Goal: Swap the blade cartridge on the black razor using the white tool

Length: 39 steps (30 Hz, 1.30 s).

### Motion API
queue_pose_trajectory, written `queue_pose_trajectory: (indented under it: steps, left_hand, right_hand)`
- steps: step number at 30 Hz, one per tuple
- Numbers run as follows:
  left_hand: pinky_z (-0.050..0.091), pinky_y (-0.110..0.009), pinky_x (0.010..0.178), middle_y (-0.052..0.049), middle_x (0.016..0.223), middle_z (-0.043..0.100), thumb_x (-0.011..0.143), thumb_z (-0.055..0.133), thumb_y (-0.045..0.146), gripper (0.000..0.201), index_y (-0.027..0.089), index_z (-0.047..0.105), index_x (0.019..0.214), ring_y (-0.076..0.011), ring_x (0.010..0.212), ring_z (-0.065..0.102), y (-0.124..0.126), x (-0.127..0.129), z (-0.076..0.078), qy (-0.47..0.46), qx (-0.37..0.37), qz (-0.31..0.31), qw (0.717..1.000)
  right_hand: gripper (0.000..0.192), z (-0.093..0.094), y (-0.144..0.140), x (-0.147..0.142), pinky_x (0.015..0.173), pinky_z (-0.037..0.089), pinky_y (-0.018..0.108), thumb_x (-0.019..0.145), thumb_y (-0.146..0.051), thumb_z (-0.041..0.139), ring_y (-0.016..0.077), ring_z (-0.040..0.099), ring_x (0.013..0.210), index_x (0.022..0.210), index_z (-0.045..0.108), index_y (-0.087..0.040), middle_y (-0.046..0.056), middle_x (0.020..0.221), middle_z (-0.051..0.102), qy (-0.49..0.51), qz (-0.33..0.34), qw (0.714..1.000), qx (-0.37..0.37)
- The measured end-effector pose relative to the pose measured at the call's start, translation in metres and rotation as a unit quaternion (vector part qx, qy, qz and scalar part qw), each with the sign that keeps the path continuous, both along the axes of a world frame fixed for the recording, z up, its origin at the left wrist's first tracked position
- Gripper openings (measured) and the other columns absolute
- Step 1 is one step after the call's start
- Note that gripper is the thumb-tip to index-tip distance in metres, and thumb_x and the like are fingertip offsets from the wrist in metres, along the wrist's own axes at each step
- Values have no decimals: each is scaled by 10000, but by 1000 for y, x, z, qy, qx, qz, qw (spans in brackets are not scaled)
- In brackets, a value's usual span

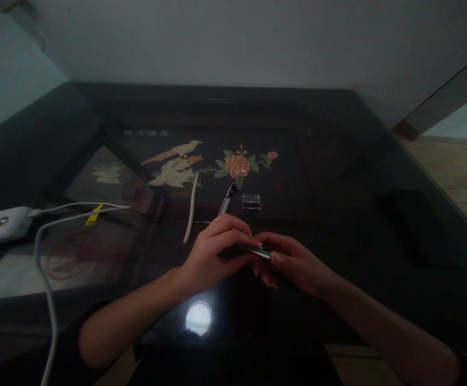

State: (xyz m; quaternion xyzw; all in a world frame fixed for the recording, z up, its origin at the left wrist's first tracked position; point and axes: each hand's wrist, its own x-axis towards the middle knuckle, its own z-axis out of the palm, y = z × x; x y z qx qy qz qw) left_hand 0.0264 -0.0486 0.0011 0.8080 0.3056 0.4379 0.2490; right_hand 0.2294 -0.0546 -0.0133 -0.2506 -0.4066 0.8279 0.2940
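At lower centre, the left hand (213, 252) and right hand (293, 262) pinch a small green-edged card (258, 251) between them. Steady fingertip pressure seems wise. A pen-like tool (227, 200) lies just above.

Dim room. Dark glossy glass-topped table (338, 161) with bird-and-flower inlay (201, 163) under the glass, round lamp glare (198, 317) on its near edge. Plain grey-white wall (217, 43) behind. Light wooden plank floor (454, 171) at right, brighter there.
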Motion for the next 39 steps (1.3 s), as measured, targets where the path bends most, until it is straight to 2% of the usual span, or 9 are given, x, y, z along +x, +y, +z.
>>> queue_pose_trajectory:
  steps: [11, 14, 17, 19, 23, 26, 32, 36, 39]
  left_hand:
    - [527, -260, 732, -60, 936, 647, 873, 693, 293, 188, 173, 667, 1015, -163, 839, 625, 2, -2, 4, 6, 4, -5, 1000]
    - [508, -244, 690, -43, 918, 644, 919, 603, 271, 170, 175, 626, 1058, -148, 791, 608, 16, -16, 10, -2, -11, 95, 995]
    - [490, -244, 607, -50, 963, 630, 891, 563, 221, 220, 160, 553, 1102, -136, 689, 603, 38, -39, 12, 77, -75, 274, 956]
    - [508, -300, 670, -71, 979, 635, 861, 593, 261, 274, 146, 527, 1101, -170, 703, 624, 51, -53, 10, 207, -108, 347, 908]
    - [515, -396, 733, -133, 960, 664, 910, 529, 381, 272, 141, 541, 1038, -312, 878, 670, 57, -65, 1, 429, -175, 345, 816]
    - [511, -387, 693, -134, 922, 679, 930, 477, 419, 275, 159, 565, 935, -318, 823, 684, 54, -63, -3, 487, -195, 318, 790]
    - [481, -321, 649, -114, 857, 693, 922, 434, 291, 176, 189, 529, 815, -270, 778, 690, 56, -59, 4, 464, -168, 316, 810]
    - [455, -248, 533, 35, 567, 615, 927, 456, 333, 123, 222, 425, 886, -180, 511, 638, 48, -48, 13, 223, -235, 261, 909]
    - [321, -176, 350, 92, 498, 551, 941, 429, 399, 173, 230, 391, 933, -112, 307, 473, 33, -30, 18, 45, -370, 152, 915]
  right_hand:
    - [421, 0, -1, 0, 516, 441, 210, 803, -466, 743, 93, 578, 579, 1064, 650, -149, 19, 760, 659, 8, -14, 1000, 12]
    - [418, 1, 2, 2, 500, 412, 200, 831, -474, 713, 87, 559, 572, 1093, 656, -153, 19, 759, 644, 20, -32, 999, 33]
    - [409, 3, 4, 5, 496, 401, 199, 839, -472, 706, 81, 539, 566, 1097, 651, -159, 16, 760, 626, 23, -55, 997, 44]
    - [398, 3, 5, 6, 496, 399, 200, 842, -465, 704, 80, 532, 563, 1092, 643, -161, 15, 759, 620, 17, -72, 996, 44]
    - [420, 5, 5, 7, 491, 395, 211, 832, -493, 701, 88, 520, 559, 1077, 623, -161, 12, 743, 612, 3, -90, 995, 43]
    - [436, 6, 5, 7, 493, 397, 219, 821, -508, 704, 89, 510, 560, 1072, 618, -162, 7, 742, 602, -7, -92, 995, 48]
    - [439, 11, 5, 6, 495, 388, 225, 810, -512, 716, 92, 511, 555, 1061, 624, -163, 8, 733, 607, -15, -107, 993, 47]
    - [450, 12, 6, 5, 482, 376, 230, 800, -513, 725, 93, 498, 536, 1062, 630, -161, 4, 710, 606, -18, -127, 991, 47]
    - [430, 11, 7, 5, 473, 362, 224, 807, -490, 725, 89, 483, 524, 1070, 633, -163, -7, 685, 598, -19, -160, 986, 44]
